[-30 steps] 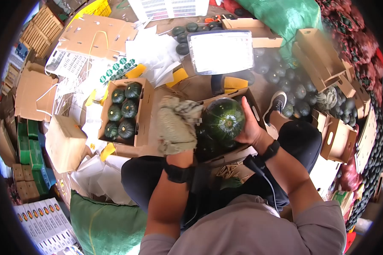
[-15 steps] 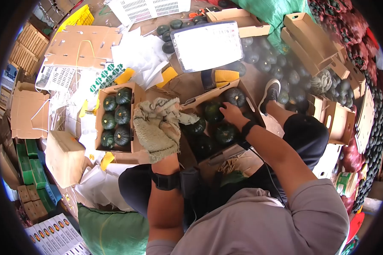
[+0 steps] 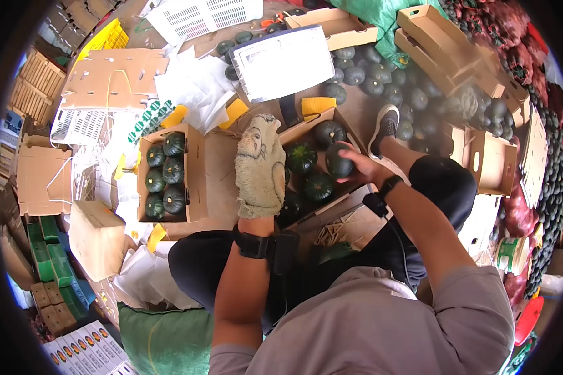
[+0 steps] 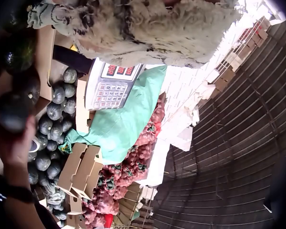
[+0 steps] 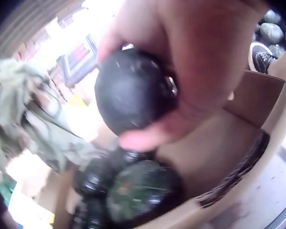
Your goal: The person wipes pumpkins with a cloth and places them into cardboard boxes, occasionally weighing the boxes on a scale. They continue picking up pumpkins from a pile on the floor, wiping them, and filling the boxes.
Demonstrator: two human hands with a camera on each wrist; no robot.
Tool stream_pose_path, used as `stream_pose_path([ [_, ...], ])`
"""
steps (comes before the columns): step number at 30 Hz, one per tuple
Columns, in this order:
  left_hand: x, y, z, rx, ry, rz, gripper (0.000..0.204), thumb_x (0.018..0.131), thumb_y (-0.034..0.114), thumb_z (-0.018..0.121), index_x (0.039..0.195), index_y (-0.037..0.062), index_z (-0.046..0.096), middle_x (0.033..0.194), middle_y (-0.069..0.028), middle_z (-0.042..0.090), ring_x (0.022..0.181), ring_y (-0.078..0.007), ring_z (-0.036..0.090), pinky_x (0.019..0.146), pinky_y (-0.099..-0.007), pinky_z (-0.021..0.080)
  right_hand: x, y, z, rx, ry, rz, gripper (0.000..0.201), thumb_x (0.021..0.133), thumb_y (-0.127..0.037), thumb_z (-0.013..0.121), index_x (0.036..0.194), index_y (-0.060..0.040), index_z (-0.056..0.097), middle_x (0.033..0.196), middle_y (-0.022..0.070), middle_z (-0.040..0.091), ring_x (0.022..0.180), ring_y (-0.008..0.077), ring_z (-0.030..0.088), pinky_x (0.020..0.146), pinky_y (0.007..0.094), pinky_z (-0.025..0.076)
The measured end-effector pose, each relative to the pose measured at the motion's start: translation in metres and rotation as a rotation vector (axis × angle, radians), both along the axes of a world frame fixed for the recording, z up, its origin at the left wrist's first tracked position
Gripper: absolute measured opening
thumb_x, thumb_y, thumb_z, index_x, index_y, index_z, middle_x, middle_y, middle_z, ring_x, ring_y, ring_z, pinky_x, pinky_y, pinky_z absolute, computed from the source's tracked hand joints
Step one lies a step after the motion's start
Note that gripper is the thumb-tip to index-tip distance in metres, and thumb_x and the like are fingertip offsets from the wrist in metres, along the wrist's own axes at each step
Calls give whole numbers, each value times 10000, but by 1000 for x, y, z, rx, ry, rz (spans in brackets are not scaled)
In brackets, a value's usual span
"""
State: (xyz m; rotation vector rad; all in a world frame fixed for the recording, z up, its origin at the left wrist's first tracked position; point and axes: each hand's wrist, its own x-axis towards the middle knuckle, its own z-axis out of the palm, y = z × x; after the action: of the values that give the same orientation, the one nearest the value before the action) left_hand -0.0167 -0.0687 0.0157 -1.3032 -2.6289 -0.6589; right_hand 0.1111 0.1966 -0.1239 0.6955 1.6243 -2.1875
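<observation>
In the head view, my right hand (image 3: 364, 167) grips a dark green squash (image 3: 339, 160) over the right side of an open cardboard box (image 3: 351, 127). The right wrist view shows fingers and thumb curled round this squash (image 5: 129, 90), above a larger mottled squash (image 5: 145, 191). More squashes (image 3: 301, 157) lie in the box. A worn, pale cloth (image 3: 259, 169) covers my left hand beside the box's left edge; the fingers' pose is hidden. The cloth (image 4: 148, 33) also spans the top of the left wrist view.
A second box (image 3: 196, 175) with several squashes stands on the left. Beyond the near box are a scale (image 3: 283, 62) and a yellow piece (image 3: 318, 106). Loose squashes (image 3: 381, 74) cover the floor at the right, near a shoe (image 3: 385, 128) and empty cartons (image 3: 491, 165).
The large squash first held by my right hand is released; the hand reached into the box and now holds a darker one. The cloth-covered left hand has moved and the cloth hangs differently.
</observation>
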Motion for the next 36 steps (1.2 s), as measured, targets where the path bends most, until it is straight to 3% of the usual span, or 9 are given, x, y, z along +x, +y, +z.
stream_pose_path([
  [3, -4, 13, -31, -305, 303, 97, 416, 927, 168, 501, 1309, 3, 497, 1372, -136, 491, 1317, -256, 417, 1104, -378, 323, -6, -59, 97, -560, 353, -187, 600, 880, -477, 590, 1376, -190, 413, 1392, 151, 433, 1270, 294, 463, 1032, 418, 395],
  [6, 12, 28, -40, 737, -730, -28, 350, 942, 210, 471, 1229, 21, 539, 1202, -98, 579, 1177, -207, 512, 1026, -327, 391, -17, -120, 124, 755, 919, -28, 421, 860, -277, 687, 1218, -114, 537, 1332, 139, 465, 1258, 287, 444, 1046, 381, 354],
  [8, 13, 44, -45, 1329, -1723, -465, 393, 978, 322, 434, 1229, 37, 533, 1280, -105, 556, 1197, -207, 504, 1015, -330, 406, -43, -121, 128, 684, 785, -256, 398, 823, -212, 727, 1166, -69, 583, 1237, 174, 534, 1176, 295, 507, 1001, 355, 396],
  [12, 26, 67, -39, 1557, -2040, -59, 431, 934, 369, 532, 1256, 84, 499, 1164, -74, 560, 1079, -218, 554, 932, -338, 475, -71, -94, 130, 779, 662, -302, 504, 777, -221, 756, 1212, -85, 541, 1154, 133, 545, 1154, 272, 513, 975, 350, 415],
  [15, 15, 63, -104, 1532, -1346, -562, 407, 981, 330, 460, 1298, 75, 455, 1219, -94, 514, 1141, -212, 521, 1009, -344, 429, -23, -134, 159, 755, 921, 74, 514, 708, -205, 784, 1168, -141, 564, 1241, 126, 494, 1188, 322, 471, 1041, 419, 366],
  [19, 6, 38, -50, 1265, -1790, -285, 388, 978, 283, 457, 1295, 60, 452, 1227, -110, 523, 1188, -211, 509, 1042, -350, 397, -86, -86, 126, 1098, 807, -480, 482, 658, -172, 758, 1105, -108, 591, 1197, 127, 539, 1168, 331, 482, 1022, 442, 382],
  [24, 3, 34, -42, 1214, -1665, -185, 344, 963, 257, 491, 1246, 60, 499, 1210, -96, 544, 1170, -185, 511, 1008, -352, 414, -55, -101, 153, 605, 1034, 213, 457, 816, -275, 694, 1221, -97, 580, 1320, 147, 506, 1266, 320, 457, 1057, 381, 341],
  [30, -9, 27, -42, 1328, -1516, 100, 231, 930, 198, 539, 1094, 48, 599, 1005, -89, 650, 973, -255, 611, 865, -362, 501, -42, -150, 165, 1176, 793, -208, 403, 761, -210, 762, 1136, -117, 646, 1169, 134, 557, 1078, 337, 559, 900, 384, 493],
  [36, 7, 30, -6, 1691, -1874, 135, 255, 973, 278, 481, 1029, 72, 621, 938, -85, 660, 886, -222, 630, 842, -328, 516, -53, -141, 150, -356, 535, -552, 574, 779, -175, 754, 1300, -108, 523, 1203, 144, 558, 1099, 274, 569, 931, 324, 457],
])
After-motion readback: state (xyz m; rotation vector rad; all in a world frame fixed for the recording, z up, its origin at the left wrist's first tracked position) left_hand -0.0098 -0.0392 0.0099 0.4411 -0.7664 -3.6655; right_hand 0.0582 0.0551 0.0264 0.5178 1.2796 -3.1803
